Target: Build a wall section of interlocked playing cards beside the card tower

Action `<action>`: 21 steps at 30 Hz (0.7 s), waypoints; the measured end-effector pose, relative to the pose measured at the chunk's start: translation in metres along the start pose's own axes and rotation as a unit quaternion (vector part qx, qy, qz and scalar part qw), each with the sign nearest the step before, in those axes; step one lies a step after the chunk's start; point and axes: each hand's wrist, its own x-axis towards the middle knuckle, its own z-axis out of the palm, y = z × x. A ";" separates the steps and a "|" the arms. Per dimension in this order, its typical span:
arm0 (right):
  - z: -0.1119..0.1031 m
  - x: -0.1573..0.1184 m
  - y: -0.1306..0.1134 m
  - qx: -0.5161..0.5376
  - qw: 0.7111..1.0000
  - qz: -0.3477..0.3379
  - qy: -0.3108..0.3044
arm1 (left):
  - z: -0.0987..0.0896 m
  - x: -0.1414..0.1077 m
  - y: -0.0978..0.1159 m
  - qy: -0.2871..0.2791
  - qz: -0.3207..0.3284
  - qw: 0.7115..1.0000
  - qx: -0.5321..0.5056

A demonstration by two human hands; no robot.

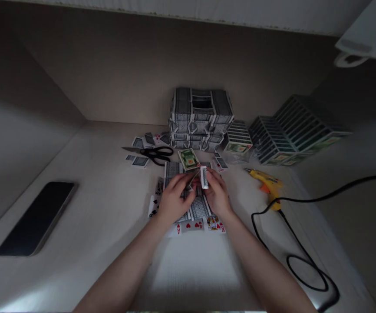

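Both hands are close together over a flat panel of patterned playing cards (200, 208) at the middle of the table. My left hand (176, 198) has its thumb and fingers closed on the edge of a thin card piece, mostly hidden by the fingers. In my right hand (218, 191) is a folded card (204, 177), held upright with its patterned back showing. Face-up cards (192, 225) with red hearts stick out along the panel's near edge. Just beyond the fingers lies a green card box (189, 159).
A built-up card structure (201, 113) stands against the back wall. Scissors (157, 152) lie on loose cards. Stacked card boxes (288, 130) stand back right, near a yellow glue gun (269, 184) with black cable. A phone (38, 217) lies left.
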 end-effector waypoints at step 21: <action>-0.004 0.002 0.002 -0.054 0.998 -0.011 0.013 | 0.001 -0.004 -0.002 -0.058 -0.011 0.998 0.006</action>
